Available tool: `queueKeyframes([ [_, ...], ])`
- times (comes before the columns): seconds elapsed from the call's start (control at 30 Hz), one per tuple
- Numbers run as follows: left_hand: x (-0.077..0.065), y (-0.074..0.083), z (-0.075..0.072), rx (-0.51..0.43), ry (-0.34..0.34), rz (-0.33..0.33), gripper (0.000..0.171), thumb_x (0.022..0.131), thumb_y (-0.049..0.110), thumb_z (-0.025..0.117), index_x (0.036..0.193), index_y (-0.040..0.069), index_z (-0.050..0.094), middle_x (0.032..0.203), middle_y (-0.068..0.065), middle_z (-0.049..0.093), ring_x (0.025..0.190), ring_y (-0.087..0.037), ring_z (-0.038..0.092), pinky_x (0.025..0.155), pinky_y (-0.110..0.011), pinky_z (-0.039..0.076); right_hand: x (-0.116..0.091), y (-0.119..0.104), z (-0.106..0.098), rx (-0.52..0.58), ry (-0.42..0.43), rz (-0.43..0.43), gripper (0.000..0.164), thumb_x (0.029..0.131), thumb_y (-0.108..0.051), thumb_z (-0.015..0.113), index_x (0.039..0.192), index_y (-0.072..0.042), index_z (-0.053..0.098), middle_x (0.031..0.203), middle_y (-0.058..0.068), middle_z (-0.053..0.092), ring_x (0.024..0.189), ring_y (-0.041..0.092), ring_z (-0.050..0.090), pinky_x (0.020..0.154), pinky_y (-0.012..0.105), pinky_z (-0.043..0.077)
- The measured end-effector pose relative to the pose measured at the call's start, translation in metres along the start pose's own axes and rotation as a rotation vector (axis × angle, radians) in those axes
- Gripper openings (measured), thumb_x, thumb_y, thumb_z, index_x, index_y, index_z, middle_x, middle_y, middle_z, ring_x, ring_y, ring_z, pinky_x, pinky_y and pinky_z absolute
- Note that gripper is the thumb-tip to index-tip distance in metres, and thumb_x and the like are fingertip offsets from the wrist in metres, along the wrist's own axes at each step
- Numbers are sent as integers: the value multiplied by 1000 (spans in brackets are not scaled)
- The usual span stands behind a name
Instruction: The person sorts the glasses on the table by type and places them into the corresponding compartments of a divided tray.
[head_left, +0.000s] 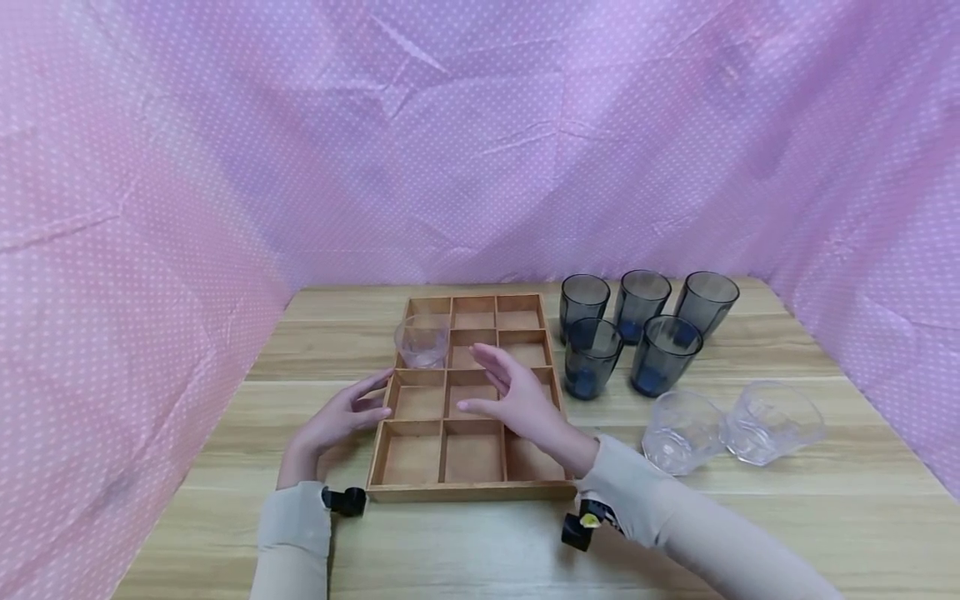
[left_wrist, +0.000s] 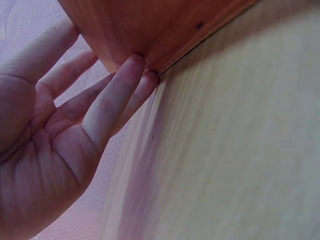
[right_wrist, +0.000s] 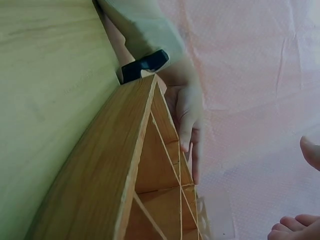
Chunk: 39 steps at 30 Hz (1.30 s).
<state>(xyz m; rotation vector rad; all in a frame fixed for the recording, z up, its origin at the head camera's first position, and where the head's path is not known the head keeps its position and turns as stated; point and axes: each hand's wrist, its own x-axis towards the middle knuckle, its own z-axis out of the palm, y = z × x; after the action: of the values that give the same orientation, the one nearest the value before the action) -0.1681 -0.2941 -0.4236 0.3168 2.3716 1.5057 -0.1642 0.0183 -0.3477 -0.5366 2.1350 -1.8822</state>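
A wooden divided tray lies on the table, split into small square compartments. One clear glass stands in its left column, second row from the back. My left hand touches the tray's left side with its fingertips; in the left wrist view the fingers rest against the wooden wall. Over the tray's middle hovers my right hand, fingers spread from the thumb and holding nothing. In the right wrist view only its fingertips and thumb show at the right edge.
Several smoky grey tumblers stand right of the tray, toward the back. Nearer the front, two clear glasses, one left and one right, sit side by side. A pink dotted cloth hangs behind the table.
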Motion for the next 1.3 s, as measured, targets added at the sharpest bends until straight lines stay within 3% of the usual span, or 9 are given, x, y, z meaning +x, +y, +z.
queueKeyframes([
  [0.23, -2, -1, -2, 2, 3, -5, 71, 95, 24, 62, 154, 13, 25, 160, -23, 17, 138, -50, 33, 104, -46, 47, -16, 0, -16, -6, -16, -28, 77, 80, -7, 78, 146, -4, 38, 153, 12, 41, 144, 26, 36, 118, 39, 29],
  [0.5, -3, -1, -3, 36, 10, 13, 70, 96, 23, 61, 154, 13, 25, 157, -27, 22, 136, -49, 37, 104, -46, 47, -32, 3, -35, 18, -6, -39, 76, 80, -2, 77, 145, 3, 37, 150, 18, 42, 143, 33, 36, 117, 38, 29],
  [0.7, -1, -2, -2, 42, 12, 14, 69, 96, 22, 60, 155, 13, 24, 157, -26, 23, 136, -49, 38, 104, -45, 47, -47, 7, -52, -17, 16, -34, 76, 80, -7, 78, 144, 2, 38, 150, 19, 42, 142, 33, 36, 116, 37, 29],
  [0.77, -1, -2, -2, 43, 14, 7, 70, 96, 22, 61, 155, 13, 24, 157, -26, 24, 136, -49, 38, 104, -46, 47, -51, 8, -57, -25, 23, -32, 76, 80, -9, 78, 144, 2, 38, 150, 19, 42, 142, 33, 36, 116, 35, 30],
  [1.0, -1, -3, -2, 54, 11, 12, 69, 96, 22, 60, 154, 13, 25, 156, -28, 23, 134, -50, 39, 104, -49, 46, -66, 9, -73, -26, 67, -18, 75, 81, -6, 77, 143, 5, 37, 149, 20, 43, 141, 34, 36, 109, 13, 34],
  [1.07, -1, -3, -1, 52, 14, 15, 69, 96, 21, 60, 154, 12, 25, 156, -28, 24, 134, -50, 40, 104, -48, 47, -70, 10, -78, -34, 83, -28, 73, 81, -4, 76, 143, 5, 38, 149, 22, 43, 140, 29, 40, 108, 10, 34],
  [1.23, 2, -4, 1, 41, 5, 27, 69, 96, 20, 60, 154, 11, 25, 155, -29, 24, 134, -50, 39, 103, -44, 48, -84, 14, -94, -30, 133, -59, 73, 79, 2, 74, 142, 8, 37, 148, 28, 40, 127, -6, 48, 102, 5, 35],
  [1.3, 3, -3, 1, 39, 1, 30, 69, 96, 20, 60, 154, 11, 24, 155, -29, 24, 135, -50, 39, 103, -44, 48, -91, 17, -102, -35, 156, -75, 73, 79, 3, 74, 142, 9, 37, 148, 22, 44, 122, -14, 47, 102, 4, 35],
])
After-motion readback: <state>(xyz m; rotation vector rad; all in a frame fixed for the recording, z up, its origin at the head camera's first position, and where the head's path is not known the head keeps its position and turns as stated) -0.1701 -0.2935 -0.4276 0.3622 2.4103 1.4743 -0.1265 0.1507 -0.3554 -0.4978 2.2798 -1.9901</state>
